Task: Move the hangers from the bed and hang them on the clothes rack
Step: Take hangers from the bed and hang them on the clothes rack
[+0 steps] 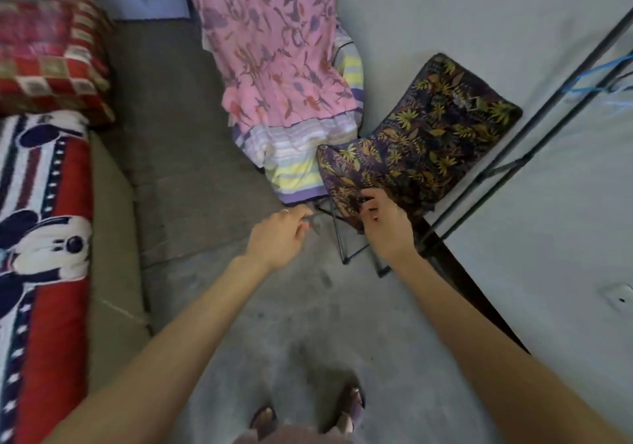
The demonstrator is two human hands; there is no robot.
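A dark wire hanger (337,234) hung between both hands above the concrete floor (291,323). The left hand (279,236) was closed on its thin end, just left of the hanger. The right hand (385,226) was curled around the dark leaf-print garment (421,135) draped on the hanger's right side. The clothes rack (534,125) stood right of the hanger, the bed (44,238) well to its left.

Grey concrete floor (219,156), pale walls (479,15) — flat, dim light. A bed (113,224) runs along the left edge, with a cartoon blanket (44,238) and red checked pillow (51,56).
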